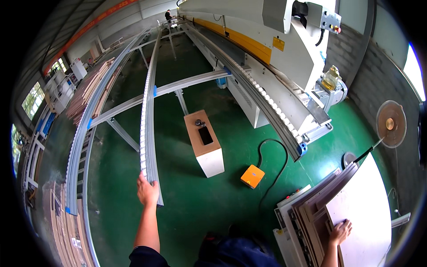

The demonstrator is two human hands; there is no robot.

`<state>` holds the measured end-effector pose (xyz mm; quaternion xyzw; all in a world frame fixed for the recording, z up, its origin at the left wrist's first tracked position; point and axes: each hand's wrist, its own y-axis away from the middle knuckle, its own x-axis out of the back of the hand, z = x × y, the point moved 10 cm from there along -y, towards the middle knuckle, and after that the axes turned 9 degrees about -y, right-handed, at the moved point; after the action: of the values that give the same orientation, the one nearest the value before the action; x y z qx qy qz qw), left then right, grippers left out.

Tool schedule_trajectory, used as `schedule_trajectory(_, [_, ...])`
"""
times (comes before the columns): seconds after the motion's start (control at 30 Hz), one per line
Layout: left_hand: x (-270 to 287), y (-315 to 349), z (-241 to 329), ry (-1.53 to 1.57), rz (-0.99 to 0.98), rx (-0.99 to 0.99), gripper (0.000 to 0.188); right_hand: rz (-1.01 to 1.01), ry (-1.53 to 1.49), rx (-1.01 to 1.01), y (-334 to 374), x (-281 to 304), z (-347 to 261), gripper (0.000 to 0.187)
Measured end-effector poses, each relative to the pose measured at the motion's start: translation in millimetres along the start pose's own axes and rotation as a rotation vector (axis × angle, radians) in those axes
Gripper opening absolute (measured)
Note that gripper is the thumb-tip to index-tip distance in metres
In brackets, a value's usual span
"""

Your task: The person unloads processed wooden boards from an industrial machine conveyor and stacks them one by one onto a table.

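Bending toward the rim, the long roller rail (148, 111) runs far up the picture, and its distant end is too small to make out; the stack of panels (329, 200) is cut off at the lower edge. The left hand (147, 191) rests on the near end of the roller rail, its fingers (143, 181) curled over the edge, though how tightly cannot be told. Right of the rail, well apart, the right hand (340, 232) lies flat on the top white panel (364, 213), fingers loosely spread. Between rail and panels stand a small wooden cabinet (205, 144) and an orange foot pedal (252, 176).
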<state>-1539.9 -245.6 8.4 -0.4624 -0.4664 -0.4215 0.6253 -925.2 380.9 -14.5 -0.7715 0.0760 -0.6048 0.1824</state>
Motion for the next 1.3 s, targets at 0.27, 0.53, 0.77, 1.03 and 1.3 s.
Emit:
schedule_trajectory(0.27, [1, 1, 1, 0.018, 0.036, -0.020, 0.062, 0.041, -0.012, 0.031, -1, 3, -2, 0.033])
schedule_trajectory(0.53, [-3, 1, -1, 0.029, 0.047, -0.030, 0.061, 0.010, 0.031, 0.008, 0, 1, -2, 0.035])
schedule_trajectory(0.77, [2, -1, 2, 0.024, 0.032, -0.024, 0.062, -0.003, 0.055, -0.007, -2, 1, -2, 0.033])
schedule_trajectory(1.03, [-2, -2, 2, -0.020, 0.021, -0.044, 0.069, -0.028, 0.031, -0.006, -1, -2, 7, 0.035])
schedule_trajectory(1.3, [0, 3, -11, 0.096, 0.130, -0.001, 0.044, -0.023, 0.417, 0.305, -7, -34, 19, 0.033])
